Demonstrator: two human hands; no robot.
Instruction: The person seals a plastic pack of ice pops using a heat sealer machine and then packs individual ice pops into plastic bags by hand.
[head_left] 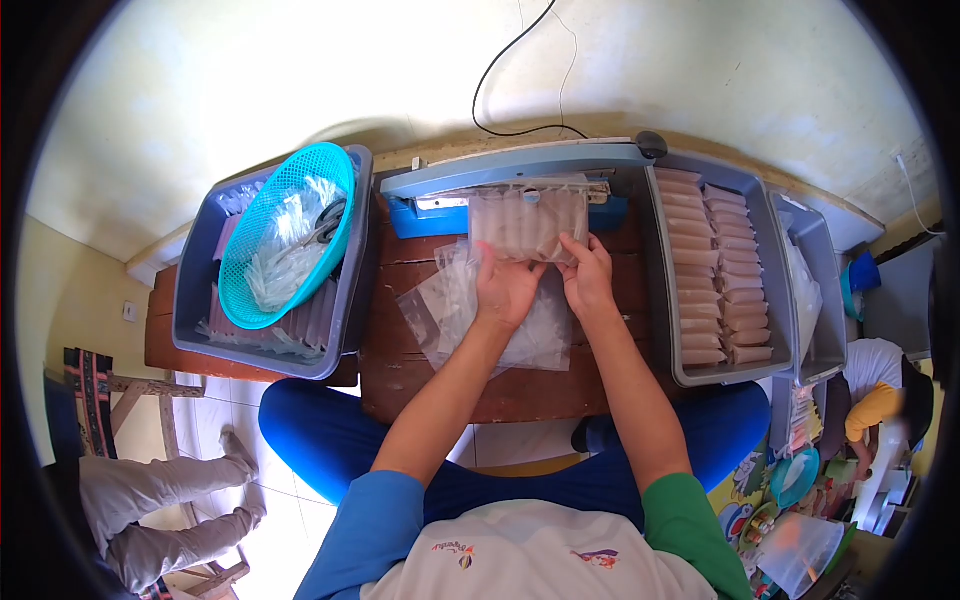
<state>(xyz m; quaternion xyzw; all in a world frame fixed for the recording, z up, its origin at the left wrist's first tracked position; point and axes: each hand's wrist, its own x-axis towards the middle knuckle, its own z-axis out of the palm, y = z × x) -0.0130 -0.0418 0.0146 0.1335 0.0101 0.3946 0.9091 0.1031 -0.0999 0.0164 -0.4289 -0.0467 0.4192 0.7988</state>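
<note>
A clear plastic bag (520,225) packed with a row of pale pink filled tubes lies with its top edge in the jaws of a blue hand sealer (420,215). The sealer's long grey lever arm (520,160) is raised, its black knob at the right end. My left hand (507,290) holds the bag from below at its lower left, palm turned up and thumb on the front. At the lower right corner, my right hand (588,272) grips the bag between thumb and fingers. Flat clear plastic bags (535,345) are spread on the brown table under my hands.
On the left, a grey tub (350,300) holds filled tubes beneath a turquoise basket (235,270) with plastic scraps and scissors. A grey tub (665,300) of stacked pink tubes stands right, another beyond it. One person (170,500) sits left; another (875,390) bends down at right.
</note>
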